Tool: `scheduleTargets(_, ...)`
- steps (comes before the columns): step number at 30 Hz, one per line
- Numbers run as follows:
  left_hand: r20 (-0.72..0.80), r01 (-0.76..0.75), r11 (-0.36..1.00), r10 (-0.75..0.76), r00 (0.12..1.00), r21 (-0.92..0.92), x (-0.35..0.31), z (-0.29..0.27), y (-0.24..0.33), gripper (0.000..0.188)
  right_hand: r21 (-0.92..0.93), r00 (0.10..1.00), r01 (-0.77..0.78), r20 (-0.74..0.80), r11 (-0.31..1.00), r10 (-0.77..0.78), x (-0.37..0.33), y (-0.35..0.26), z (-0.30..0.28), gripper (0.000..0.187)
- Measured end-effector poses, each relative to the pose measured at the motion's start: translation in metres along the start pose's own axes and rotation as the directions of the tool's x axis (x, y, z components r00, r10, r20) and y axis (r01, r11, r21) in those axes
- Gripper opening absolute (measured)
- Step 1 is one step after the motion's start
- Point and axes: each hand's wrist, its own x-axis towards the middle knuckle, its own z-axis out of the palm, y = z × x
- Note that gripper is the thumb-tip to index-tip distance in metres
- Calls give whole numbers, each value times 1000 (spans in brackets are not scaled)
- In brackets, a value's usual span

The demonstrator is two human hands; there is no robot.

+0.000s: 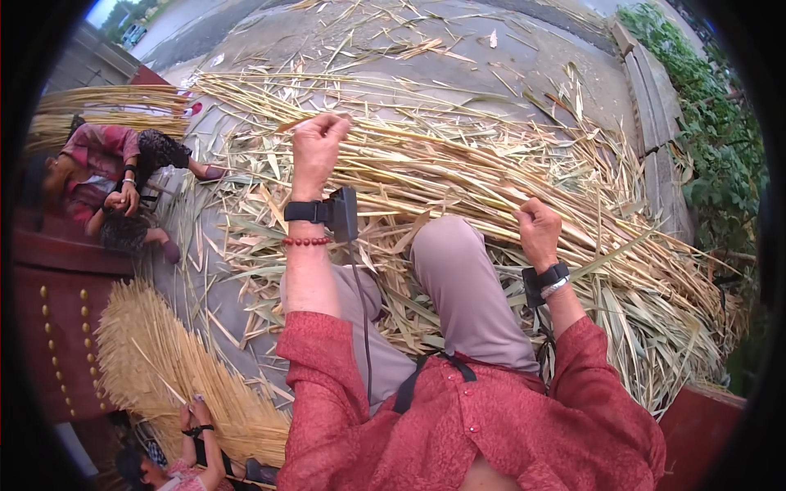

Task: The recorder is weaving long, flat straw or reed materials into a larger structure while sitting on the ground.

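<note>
Over the far side of a long bundle of dry reed stalks point(458, 168), my left hand point(318, 151) is closed, thumb against fingers. A brown strip of dry leaf point(293, 124) shows right beside it; whether the fingers grip this strip is unclear. My right hand point(539, 233) is curled closed at the near edge of the bundle, to the right of my raised knee. Anything in that fist is hidden or too thin to make out. The yellowish stalks lie across in front of my knees, running from far left to near right.
Loose leaves and husks point(262, 221) litter the grey ground around my legs. On the left a person point(98, 180) sits beside more stalks point(115, 100). At lower left another person's hands point(196, 409) touch a pale reed pile point(180, 360). A stone kerb point(655, 123) and green plants edge the right.
</note>
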Motion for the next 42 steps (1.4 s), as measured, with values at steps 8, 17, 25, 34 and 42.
scheduleTargets(8, 372, -139, 931, 4, 928, 338, -30, 53, 18, 29, 44, 999, 52, 16, 998, -53, -5, -4, -1, 11)
scheduleTargets(17, 532, -87, 981, -18, 846, 172, -24, 76, -9, 25, 52, 995, 78, 59, 996, -81, -6, -11, -8, 12)
scheduleTargets(25, 466, 2, 982, -92, 880, 189, -22, 87, -12, 16, 20, 986, 139, 85, 990, -140, -12, -16, -15, 13)
scheduleTargets(34, 153, 330, 570, -336, 929, -752, -3, 67, -32, 5, 91, 985, 153, 64, 984, -159, -27, -20, -13, 14)
scheduleTargets(42, 287, 404, 272, -383, 878, -873, 2, 53, -46, 8, 125, 962, 253, 72, 959, -263, -30, -34, -20, 13)
